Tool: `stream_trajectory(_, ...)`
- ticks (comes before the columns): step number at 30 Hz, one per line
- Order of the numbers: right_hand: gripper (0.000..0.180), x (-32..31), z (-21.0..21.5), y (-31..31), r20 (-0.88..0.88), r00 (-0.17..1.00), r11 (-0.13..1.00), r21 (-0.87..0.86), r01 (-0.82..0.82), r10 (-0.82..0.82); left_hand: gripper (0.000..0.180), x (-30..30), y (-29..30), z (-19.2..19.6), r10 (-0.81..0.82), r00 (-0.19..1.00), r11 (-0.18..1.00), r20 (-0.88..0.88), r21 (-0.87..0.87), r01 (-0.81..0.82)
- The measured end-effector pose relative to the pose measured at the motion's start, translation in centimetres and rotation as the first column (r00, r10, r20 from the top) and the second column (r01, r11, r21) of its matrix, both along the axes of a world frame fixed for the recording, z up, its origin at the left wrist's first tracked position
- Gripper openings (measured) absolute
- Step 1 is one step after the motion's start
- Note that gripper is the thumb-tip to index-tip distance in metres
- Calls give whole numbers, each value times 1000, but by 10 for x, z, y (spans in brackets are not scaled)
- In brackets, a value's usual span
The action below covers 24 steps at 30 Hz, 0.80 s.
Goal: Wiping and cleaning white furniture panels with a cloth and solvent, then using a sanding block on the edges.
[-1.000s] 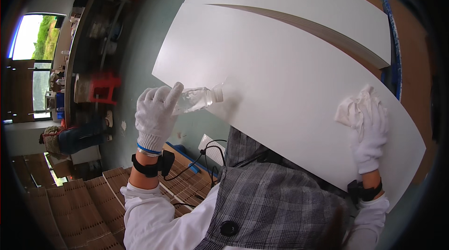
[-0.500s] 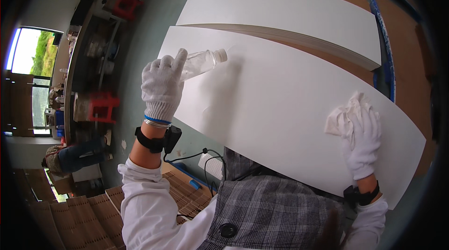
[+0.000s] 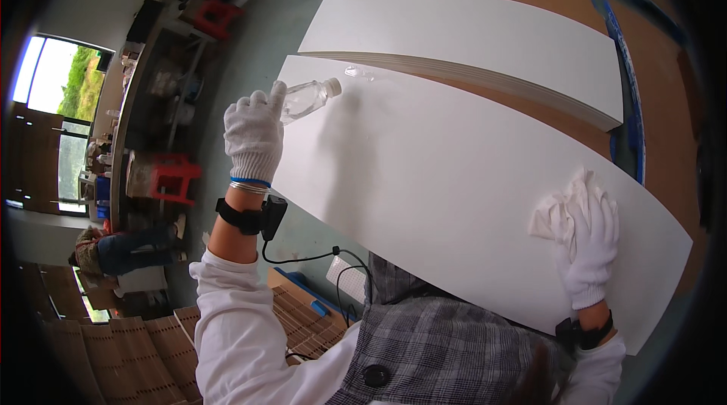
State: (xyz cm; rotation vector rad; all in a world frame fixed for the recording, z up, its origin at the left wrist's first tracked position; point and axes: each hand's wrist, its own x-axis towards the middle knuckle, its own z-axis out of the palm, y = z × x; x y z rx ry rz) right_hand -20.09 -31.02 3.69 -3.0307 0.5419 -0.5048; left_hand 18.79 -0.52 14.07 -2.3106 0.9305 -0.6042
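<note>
My left hand (image 3: 255, 136), in a white knit glove, grips a small clear plastic bottle (image 3: 309, 96) tipped on its side over the far left end of a long white board (image 3: 447, 170). A small wet patch (image 3: 356, 71) shows on the board just beyond the bottle's mouth. My right hand (image 3: 592, 244), also gloved, presses a crumpled white cloth (image 3: 559, 208) flat on the board's right end. A second white board (image 3: 469, 42) lies behind the first, on brown sheet material.
Brown sheets (image 3: 644, 49) lie under the boards, with a blue strip (image 3: 625, 79) along the right. Shelves with a red stool (image 3: 168, 176) stand at left, by a bright window (image 3: 53, 79). Slatted wooden panels (image 3: 121, 352) and a cable (image 3: 303, 257) are below.
My left hand has carried the bottle up and farther along the board to its left end. My right hand with the cloth has slid slightly down the board.
</note>
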Motion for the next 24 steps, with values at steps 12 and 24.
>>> stream_trajectory(12,31,2,-3,1,1,1000,999,-30,-20,20,37,28,30,4,200,977,980,76,-1,-201)
stream_trajectory(24,31,0,-7,2,20,1000,998,-56,8,-7,37,64,65,-2,373,915,928,152,-71,-366)
